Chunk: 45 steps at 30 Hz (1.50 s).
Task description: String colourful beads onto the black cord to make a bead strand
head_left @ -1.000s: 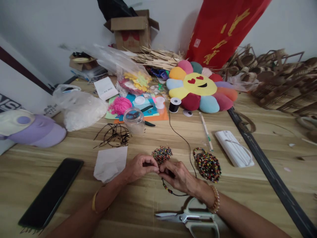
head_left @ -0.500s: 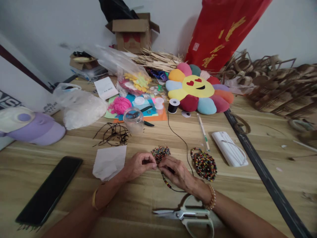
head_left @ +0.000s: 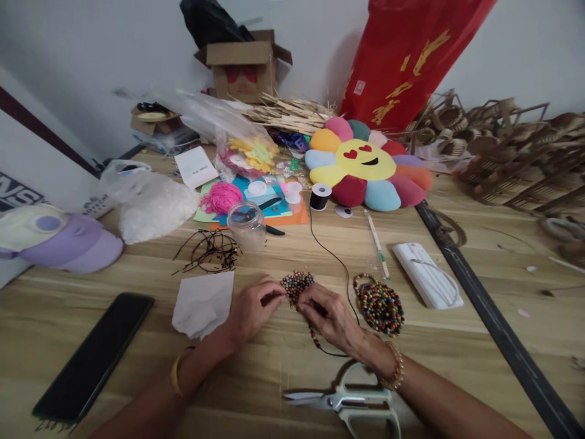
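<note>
Fingers pinched together, my left hand (head_left: pixel 256 308) is at the left edge of a loose pile of small multicoloured beads (head_left: pixel 297 284). Whether a bead sits between its fingertips is too small to tell. My right hand (head_left: pixel 329 314) is closed on a thin black cord at the pile's right side. Several threaded beads (head_left: pixel 313 335) hang on the cord below that hand, and the cord (head_left: pixel 331 353) loops under the wrist and up to a black spool (head_left: pixel 320 197). A coil of strung beads (head_left: pixel 381 308) lies right of my right hand.
Scissors (head_left: pixel 338 399) lie before my right forearm. White paper (head_left: pixel 203 303) and a dark phone (head_left: pixel 94 356) are at left. Behind are cut black cords (head_left: pixel 210 250), a clear jar (head_left: pixel 247 222), a flower cushion (head_left: pixel 365 161) and a white power bank (head_left: pixel 427 274).
My hands have drawn apart; their fingertips met before, and now a gap shows between them. The left fingers have moved slightly up and left, to the bead pile's edge.
</note>
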Available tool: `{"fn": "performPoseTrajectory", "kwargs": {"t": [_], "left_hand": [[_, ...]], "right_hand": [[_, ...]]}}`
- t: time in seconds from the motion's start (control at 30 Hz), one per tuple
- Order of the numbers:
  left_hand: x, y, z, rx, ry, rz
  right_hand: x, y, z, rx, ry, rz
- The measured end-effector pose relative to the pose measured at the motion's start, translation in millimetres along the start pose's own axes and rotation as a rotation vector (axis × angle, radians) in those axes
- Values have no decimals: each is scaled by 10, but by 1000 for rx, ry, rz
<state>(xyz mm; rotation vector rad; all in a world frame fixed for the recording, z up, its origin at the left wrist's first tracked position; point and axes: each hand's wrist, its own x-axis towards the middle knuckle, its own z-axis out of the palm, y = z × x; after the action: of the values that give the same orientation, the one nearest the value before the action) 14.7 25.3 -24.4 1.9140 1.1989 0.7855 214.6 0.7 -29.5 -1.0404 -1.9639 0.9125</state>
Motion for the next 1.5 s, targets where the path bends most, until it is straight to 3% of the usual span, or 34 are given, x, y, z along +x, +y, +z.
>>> {"fn": "performPoseTrajectory", "kwargs": {"t": [0.13, 0.43, 0.63, 0.83, 1.5], "left_hand": [[1, -13, 52, 116, -16, 101], [-17, -61, 104, 222, -28, 138], [10, -27, 39, 14, -4, -36], [48, -44, -102, -320, -107, -256], [58, -50, -124, -359, -239, -258]], "right_hand": [[-14, 31, 18, -3, 19, 39], [-10, 15, 28, 13, 23, 59], [-5, 23, 22, 16, 15, 59], [1, 4, 8, 9, 11, 42], [2, -50, -22, -32, -14, -45]]}}
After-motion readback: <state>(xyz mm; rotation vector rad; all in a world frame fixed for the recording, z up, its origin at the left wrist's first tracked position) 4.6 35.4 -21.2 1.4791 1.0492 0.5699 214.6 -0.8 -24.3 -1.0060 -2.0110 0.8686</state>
